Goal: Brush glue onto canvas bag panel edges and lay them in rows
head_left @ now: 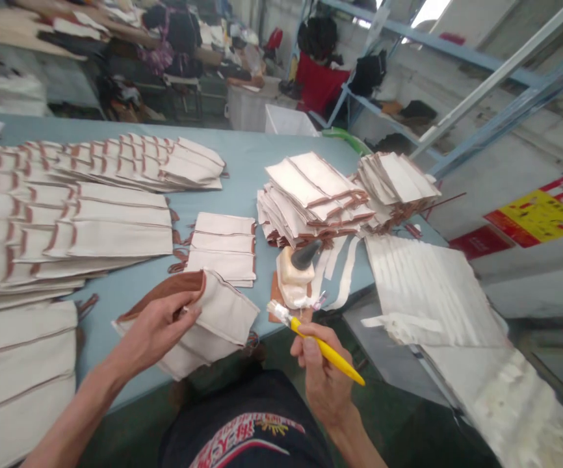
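Observation:
My left hand grips the brown-lined top edge of a cream fabric pouch, thumb and fingers closed on the rim. The pouch's mouth gapes, showing brown lining, and it hangs partly over the table's front edge. In my right hand is a yellow-handled brush, its whitish bristles pointing up and left. Just beyond the bristles a cream glue bottle with a dark cone cap stands on a brown patch. White residue coats its lower front.
Overlapping rows of cream pouches cover the left of the blue-green table. A small pouch stack lies mid-table. Taller piles stand behind the bottle. White strips lie to its right, near a white-covered side surface.

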